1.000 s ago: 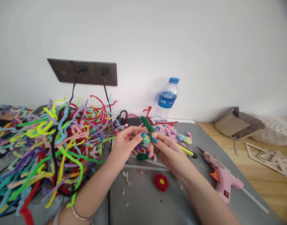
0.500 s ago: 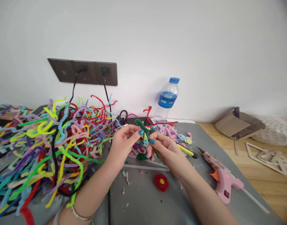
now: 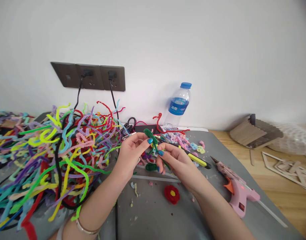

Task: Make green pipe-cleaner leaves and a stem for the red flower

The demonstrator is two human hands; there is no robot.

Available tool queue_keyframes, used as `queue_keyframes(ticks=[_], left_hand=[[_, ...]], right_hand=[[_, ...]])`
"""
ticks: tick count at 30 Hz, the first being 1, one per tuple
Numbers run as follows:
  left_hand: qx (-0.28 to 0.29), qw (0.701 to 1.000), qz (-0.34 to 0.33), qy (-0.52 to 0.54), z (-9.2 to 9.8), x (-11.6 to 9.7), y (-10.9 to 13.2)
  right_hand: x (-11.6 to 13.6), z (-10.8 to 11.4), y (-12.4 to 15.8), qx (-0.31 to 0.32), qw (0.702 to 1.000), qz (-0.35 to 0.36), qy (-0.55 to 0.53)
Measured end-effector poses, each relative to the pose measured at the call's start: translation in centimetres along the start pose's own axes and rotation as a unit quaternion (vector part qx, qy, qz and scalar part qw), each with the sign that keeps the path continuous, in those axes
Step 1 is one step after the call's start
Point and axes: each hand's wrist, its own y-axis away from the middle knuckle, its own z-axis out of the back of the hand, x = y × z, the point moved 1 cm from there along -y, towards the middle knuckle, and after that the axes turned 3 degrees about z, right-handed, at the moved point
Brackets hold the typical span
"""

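The person's left hand [image 3: 133,150] pinches the looped green pipe cleaner [image 3: 149,135] between thumb and forefinger; the right hand [image 3: 176,159] grips its thinner lower length, so the piece lies between the two hands' fingertips. Just below is another green loop [image 3: 151,166]; whether it is joined cannot be told. The red flower [image 3: 172,194] lies nearer the person on the grey desk [image 3: 147,216], with the pink glue gun [image 3: 240,195] beyond the right hand.

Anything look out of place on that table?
Yes: small fuzzy scraps litter the gray surface near the red flower, like uncleared trimmings. The pink glue gun lies on its side, without a stand.
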Motion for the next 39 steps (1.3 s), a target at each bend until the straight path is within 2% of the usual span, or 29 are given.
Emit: queue_keyframes(ticks=[7, 23, 32, 39], left_hand=[[-0.009, 1.000, 0.013, -0.005, -0.3, -0.4, 0.1], [-0.033, 0.999, 0.017, 0.035, -0.6, -0.6, 0.1], [-0.043, 0.998, 0.026, 0.032, -0.7, -0.9, 0.2], [-0.031, 0.999, 0.022, 0.021, -0.5, -0.9, 0.2]], right_hand=[[0.2, 0.0, 0.1, -0.013, 0.999, 0.010, 0.048], [0.1, 0.3, 0.0, -0.053, 0.995, 0.055, 0.068], [0.1, 1.0, -0.1, -0.158, 0.975, 0.138, 0.068], [0.7, 0.9, 0.1, -0.193, 0.971, 0.137, -0.011]])
